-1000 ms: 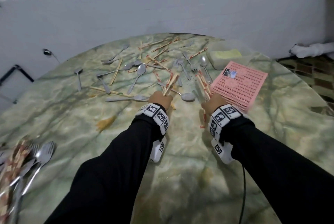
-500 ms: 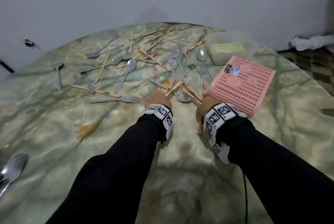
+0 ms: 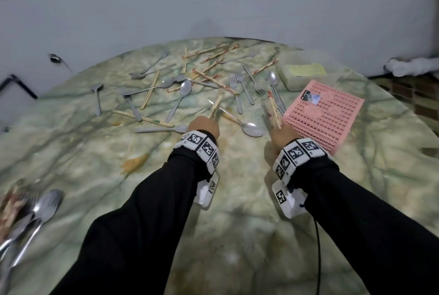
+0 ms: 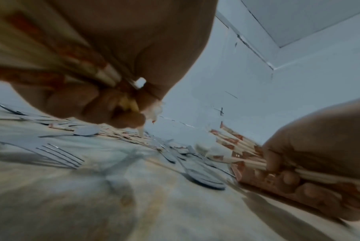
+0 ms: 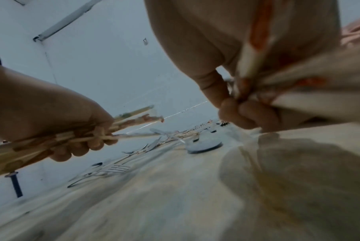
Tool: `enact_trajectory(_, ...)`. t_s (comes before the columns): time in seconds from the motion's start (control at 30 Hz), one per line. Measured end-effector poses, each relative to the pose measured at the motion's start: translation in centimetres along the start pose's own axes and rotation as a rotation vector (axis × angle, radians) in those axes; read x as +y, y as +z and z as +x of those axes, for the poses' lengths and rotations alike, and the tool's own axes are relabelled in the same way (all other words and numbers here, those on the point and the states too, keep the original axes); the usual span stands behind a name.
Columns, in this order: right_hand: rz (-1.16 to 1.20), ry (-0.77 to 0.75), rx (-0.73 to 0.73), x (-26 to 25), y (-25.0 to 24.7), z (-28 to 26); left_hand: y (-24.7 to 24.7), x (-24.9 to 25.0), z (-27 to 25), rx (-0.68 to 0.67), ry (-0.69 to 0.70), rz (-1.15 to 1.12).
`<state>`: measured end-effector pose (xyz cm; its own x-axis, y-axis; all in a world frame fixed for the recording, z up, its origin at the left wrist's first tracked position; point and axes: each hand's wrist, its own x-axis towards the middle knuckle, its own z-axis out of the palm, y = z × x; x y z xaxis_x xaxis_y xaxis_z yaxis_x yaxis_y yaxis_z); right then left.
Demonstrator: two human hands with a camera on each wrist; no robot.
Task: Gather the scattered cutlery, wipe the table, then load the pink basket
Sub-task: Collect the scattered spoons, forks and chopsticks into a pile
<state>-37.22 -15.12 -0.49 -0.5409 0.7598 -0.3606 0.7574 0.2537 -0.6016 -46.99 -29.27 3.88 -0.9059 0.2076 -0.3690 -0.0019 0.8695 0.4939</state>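
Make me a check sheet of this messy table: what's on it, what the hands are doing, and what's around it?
Surface: marbled green table, with an orange-brown smear.
Job's things: spoons, forks and wrapped chopsticks scattered across the far half; pink basket lies upside down at the right; a gathered pile sits at the near left edge.
Clutter: pale sponge block behind the basket.
Grippers: left hand grips a chopstick bundle; right hand grips another.
Cables: black cable hangs under the right forearm.
Surroundings: grey wall; patterned floor at the right.
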Motion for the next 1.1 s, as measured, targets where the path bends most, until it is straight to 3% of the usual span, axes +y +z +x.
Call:
enact_trajectory(0.13, 0.121, 0.006, 0.094, -0.1, 0.5, -0.3, -0.9, -1.4, 0.7, 0.006, 0.038, -0.125)
enact_trajectory(0.3, 0.419, 0.004, 0.055, -1.2, 1.1, -1.1, -1.8, -4.1, 1.0, -0.044, 0.014, -0.135)
enact_trajectory(0.43, 0.471, 0.025, -0.020, -2.2, 1.9, -1.2, -2.6, -5.3, 1.9, -0.056, 0.024, -0.071)
enact_trajectory(0.53, 0.455, 0.018, 0.017, -2.7, 2.9, -0.3, -3.6, -5.6, 2.4, -0.080, -0.008, -0.104)
enact_trajectory(0.7, 0.326, -0.022, 0.024, -2.9, 2.9, 0.6, -5.3, -5.4, 2.9, -0.276, -0.060, -0.142)
enact_trajectory(0.83, 0.361, -0.027, 0.080, -3.2, 2.8, 0.4, -6.2, -5.5, 3.8, -0.353, -0.059, -0.196)
enact_trajectory(0.97, 0.397, 0.017, 0.108, -3.2, 3.0, 0.5, -5.8, -5.9, 3.2, -0.583, -0.117, -0.377)
enact_trajectory(1.03, 0.396, 0.036, 0.111, -3.1, 3.0, 0.4, -5.5, -5.7, 3.1, -0.543, -0.099, -0.474)
enact_trajectory(1.1, 0.367, 0.051, 0.107, -2.9, 2.8, 0.4, -5.0, -5.6, 3.8, -0.311, -0.012, -0.455)
